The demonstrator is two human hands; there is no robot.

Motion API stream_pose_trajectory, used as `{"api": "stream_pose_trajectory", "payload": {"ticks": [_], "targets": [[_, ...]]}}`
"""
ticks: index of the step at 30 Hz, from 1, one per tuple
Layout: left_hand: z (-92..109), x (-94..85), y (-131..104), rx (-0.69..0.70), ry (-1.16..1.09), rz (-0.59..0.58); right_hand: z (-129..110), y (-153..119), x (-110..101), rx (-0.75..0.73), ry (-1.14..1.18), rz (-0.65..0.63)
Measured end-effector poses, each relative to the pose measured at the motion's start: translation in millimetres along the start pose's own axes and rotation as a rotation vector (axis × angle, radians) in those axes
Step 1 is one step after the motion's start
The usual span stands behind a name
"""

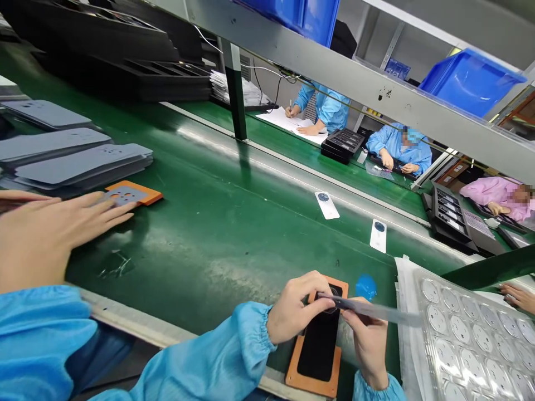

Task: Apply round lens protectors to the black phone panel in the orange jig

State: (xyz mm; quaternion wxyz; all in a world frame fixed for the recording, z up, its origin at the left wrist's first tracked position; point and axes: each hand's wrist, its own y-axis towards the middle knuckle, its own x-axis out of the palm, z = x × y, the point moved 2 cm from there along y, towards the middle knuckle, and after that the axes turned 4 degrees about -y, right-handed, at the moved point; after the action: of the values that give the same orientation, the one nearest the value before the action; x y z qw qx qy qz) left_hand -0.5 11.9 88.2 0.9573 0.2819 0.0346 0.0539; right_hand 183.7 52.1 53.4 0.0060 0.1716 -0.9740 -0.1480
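Over a bench, both of the wearer's hands are grasping a thin grey sheet (388,313): the left hand (298,309) is pinching one end between thumb and fingers, and the right hand (371,340) is gripping it nearer the middle, some fingers hiding behind. The sheet is standing nearly edge-on to the camera, above an orange fixture (311,383) in which a black panel (320,348) is resting. Its free end is extending rightward, blurring, toward a clear tray (476,334) of round pieces (whether the two are touching, the view is not revealing).

The chief hazard, by judgement, is lying in that unsupported end: a loosening pinch could be letting the sheet bend or drop onto the panel, and a sideways swing could be catching the tray's edge. Pressing fingertips could also be smudging its face.

The green work surface (209,234) is reflecting light; a blue disc (366,287) is lying just beyond the right hand, and white plates (330,209) are lying farther off. At left, a co-worker's hand (62,223) is reaching over a second orange fixture (152,196), near stacked grey panels (83,161). Opposite, co-workers in blue sleeves (334,114) and pink sleeves (485,192) are working; above, blue bins (468,81) are sitting near a pale beam (401,92).
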Motion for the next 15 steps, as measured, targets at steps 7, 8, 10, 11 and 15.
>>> {"api": "stream_pose_trajectory", "payload": {"ticks": [7, 8, 10, 11, 15], "targets": [[-17, -12.5, 14, -0.245, 0.012, -0.074, 10, 18, 12, 0.228, 0.040, -0.024], [-20, -13.1, 19, -0.259, 0.018, -0.065, 10, 24, 13, 0.236, 0.017, -0.035], [-30, -14.3, 31, -0.312, 0.013, -0.009, 13, 41, 13, 0.237, -0.051, -0.014], [-37, -14.9, 38, -0.343, -0.002, 0.020, 15, 53, 12, 0.225, -0.088, 0.015], [-80, -19.5, 69, -0.398, -0.059, 0.056, 26, 124, -3, 0.149, -0.204, 0.142]]}}
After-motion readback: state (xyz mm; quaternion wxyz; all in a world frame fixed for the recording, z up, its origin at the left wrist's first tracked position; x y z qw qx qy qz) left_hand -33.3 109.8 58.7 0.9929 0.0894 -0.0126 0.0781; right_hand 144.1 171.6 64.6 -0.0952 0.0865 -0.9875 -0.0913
